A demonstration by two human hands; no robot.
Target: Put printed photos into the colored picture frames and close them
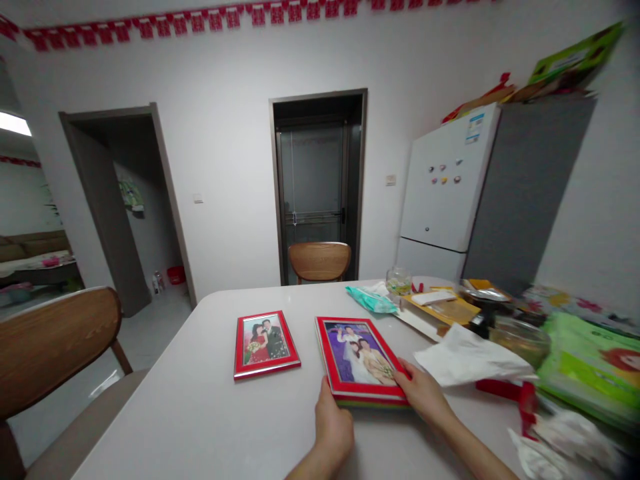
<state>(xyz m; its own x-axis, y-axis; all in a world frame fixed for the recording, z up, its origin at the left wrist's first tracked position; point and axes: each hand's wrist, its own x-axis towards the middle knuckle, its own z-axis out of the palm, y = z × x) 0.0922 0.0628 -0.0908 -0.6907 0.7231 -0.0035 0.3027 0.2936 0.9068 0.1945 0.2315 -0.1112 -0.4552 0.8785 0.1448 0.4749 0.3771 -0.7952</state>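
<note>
A red-bordered picture frame (359, 357) with a wedding photo on a purple background is gripped between my two hands over the white table. Its near edge looks thick, with a green layer beneath; whether that is a second item I cannot tell. My left hand (334, 421) is closed on the near left corner, fingers mostly hidden. At the right edge, my right hand (423, 395) has its thumb on the border and its fingers underneath. To the left, another red picture frame (266, 343), showing a couple with a bouquet, lies face up and apart from both hands.
The white table (200, 407) carries clutter at right: a teal packet (371, 299), glass jar (399, 281), yellow envelope (445, 308), white tissue (473, 357), glass bowl (519, 340) and green package (595, 367). Wooden chairs stand at left (60, 340) and at the far side (320, 260).
</note>
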